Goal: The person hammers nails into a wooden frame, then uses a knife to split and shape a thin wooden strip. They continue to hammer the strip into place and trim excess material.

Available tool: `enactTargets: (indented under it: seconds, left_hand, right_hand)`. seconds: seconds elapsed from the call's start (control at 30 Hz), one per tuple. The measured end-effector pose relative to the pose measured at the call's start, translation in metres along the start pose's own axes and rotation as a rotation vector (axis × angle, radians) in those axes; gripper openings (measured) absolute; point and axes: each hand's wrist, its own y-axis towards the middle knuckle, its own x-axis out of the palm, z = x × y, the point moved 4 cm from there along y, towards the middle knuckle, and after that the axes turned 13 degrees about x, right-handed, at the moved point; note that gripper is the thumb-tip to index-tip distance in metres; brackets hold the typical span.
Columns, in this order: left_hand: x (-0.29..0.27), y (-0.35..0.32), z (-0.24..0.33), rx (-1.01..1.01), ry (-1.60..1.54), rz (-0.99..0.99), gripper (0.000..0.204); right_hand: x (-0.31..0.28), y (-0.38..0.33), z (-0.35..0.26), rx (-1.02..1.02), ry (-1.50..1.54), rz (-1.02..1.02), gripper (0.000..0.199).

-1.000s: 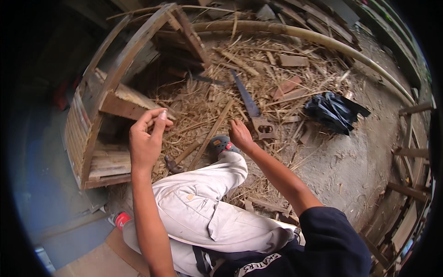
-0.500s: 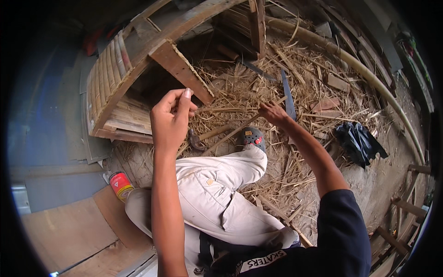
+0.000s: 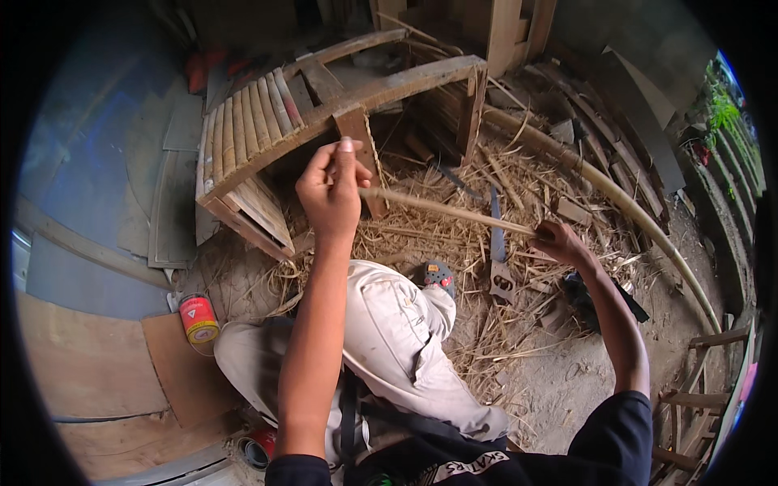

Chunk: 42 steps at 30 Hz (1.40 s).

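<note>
My right hand (image 3: 559, 241) is closed on one end of a thin bamboo strip (image 3: 454, 212). The strip runs leftward across the front of the frame, and its far end meets the underside of my left hand (image 3: 334, 186). That hand is raised, thumb pressed to curled fingers; whether it grips the strip or some small thing at the fingertips, I cannot tell. Behind it stands a wooden frame (image 3: 405, 81) with bamboo slats (image 3: 243, 130) along its left part. An upright board (image 3: 354, 130) of the frame is partly covered by my left hand.
A handsaw (image 3: 497, 243) lies on the shavings (image 3: 421, 243) between my hands. Beyond it are a large blade (image 3: 454, 180) and a long curved bamboo pole (image 3: 616, 186). A red and yellow can (image 3: 198, 317) stands at left. A black plastic bag (image 3: 585, 304) lies beneath my right forearm.
The view has shifted. My right hand has moved to the right and the strip has swung up between my hands. My left hand stays raised and pinched. The handsaw's handle has come into sight.
</note>
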Motion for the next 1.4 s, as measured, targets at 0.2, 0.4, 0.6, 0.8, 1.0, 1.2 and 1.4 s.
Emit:
enactTargets:
  seconds: [0.2, 0.4, 0.6, 0.8, 1.0, 1.2, 1.4]
  left_hand:
    - [-0.025, 0.002, 0.017, 0.048, 0.032, -0.062, 0.028]
    - [-0.051, 0.035, 0.011, -0.105, 0.195, -0.368, 0.023]
    - [-0.071, 0.093, 0.005, 0.131, 0.602, -0.517, 0.022]
    - [-0.090, 0.102, -0.064, 0.236, 0.746, -0.511, 0.027]
    - [-0.109, 0.094, -0.103, 0.345, 0.910, -0.641, 0.039]
    - [-0.110, 0.082, -0.103, 0.233, 0.816, -0.692, 0.047]
    - [-0.109, 0.084, -0.103, 0.218, 0.831, -0.682, 0.048]
  right_hand:
    - [-0.006, -0.043, -0.020, 0.095, 0.432, 0.170, 0.043]
    - [-0.009, -0.032, -0.121, -0.025, 0.734, 0.379, 0.032]
    - [-0.054, 0.028, -0.265, -0.194, 0.645, 0.113, 0.031]
    - [-0.010, 0.121, -0.371, -0.213, 0.836, -0.036, 0.045]
    - [0.044, 0.196, -0.432, -0.174, 0.585, 0.140, 0.046]
    - [0.065, 0.204, -0.457, -0.356, 0.205, 0.186, 0.041]
    - [0.043, 0.196, -0.477, -0.370, 0.171, 0.040, 0.035]
